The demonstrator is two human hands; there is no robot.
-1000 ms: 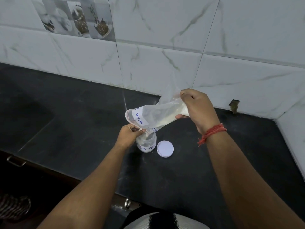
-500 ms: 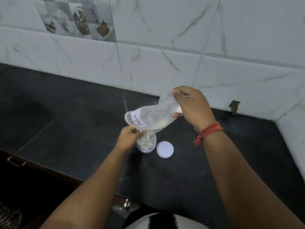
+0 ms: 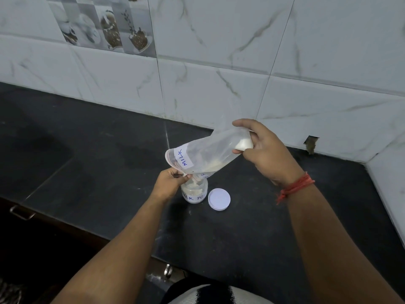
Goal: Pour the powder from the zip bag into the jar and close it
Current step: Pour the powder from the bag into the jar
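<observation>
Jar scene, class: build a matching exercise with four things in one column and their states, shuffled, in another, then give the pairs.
Things:
1. zip bag
2. jar
3. lid
4. right hand

States:
A. lying on the counter beside the jar
B. tilted, mouth down over the jar
C. standing open, partly filled with powder
D. holding up the bag's bottom end

Pairs: 1-B, 2-C, 3-A, 4-D

jar (image 3: 194, 191) on counter (image 3: 252, 233) | lid (image 3: 219, 199) just right of jar | zip bag (image 3: 206, 155) above jar, mouth down-left | wall (image 3: 219, 88) behind
</observation>
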